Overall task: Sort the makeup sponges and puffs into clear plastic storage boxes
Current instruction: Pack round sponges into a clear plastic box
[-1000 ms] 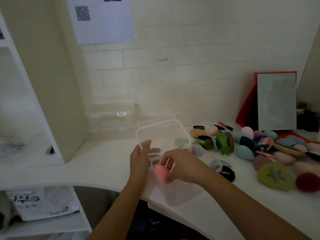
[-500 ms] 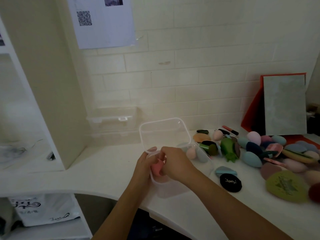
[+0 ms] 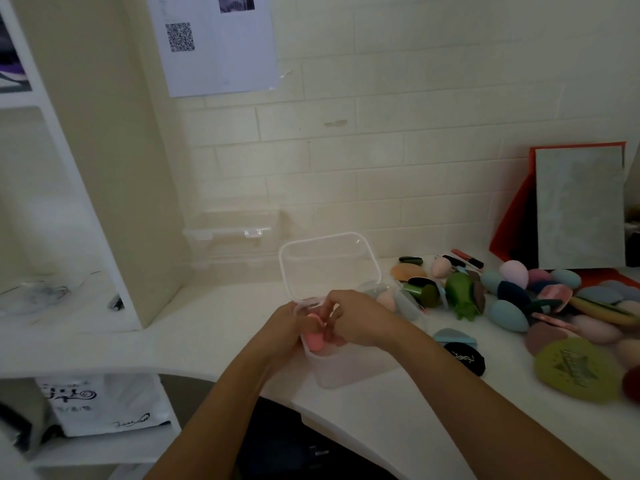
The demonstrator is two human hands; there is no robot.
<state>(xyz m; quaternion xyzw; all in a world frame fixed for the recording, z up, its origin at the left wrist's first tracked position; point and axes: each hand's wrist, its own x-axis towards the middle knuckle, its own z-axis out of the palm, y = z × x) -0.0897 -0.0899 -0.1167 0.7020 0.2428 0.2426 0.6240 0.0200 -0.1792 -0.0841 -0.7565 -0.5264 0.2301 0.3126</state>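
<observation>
A clear plastic box [image 3: 346, 370] sits on the white counter with its lid [image 3: 329, 261] standing up behind it. A pink sponge [image 3: 314, 336] lies at the box's near left corner. My right hand [image 3: 356, 318] curls over the box opening and its fingers pinch the pink sponge. My left hand [image 3: 284, 323] holds the box's left rim, fingers curled around the edge beside the sponge. A pale pink sponge [image 3: 387, 299] shows further back inside the box. A heap of coloured sponges and puffs [image 3: 540, 306] lies on the counter to the right.
A black puff [image 3: 465, 358] and a blue wedge [image 3: 453, 336] lie just right of the box. A large green round puff [image 3: 575, 368] lies at the front right. Two more clear boxes [image 3: 232, 244] are stacked against the wall. A red-backed board [image 3: 581, 209] leans at the right.
Both hands closed in at the box's left rim. The pink sponge went from above the box's front down into its left corner, and the left hand took hold of the rim.
</observation>
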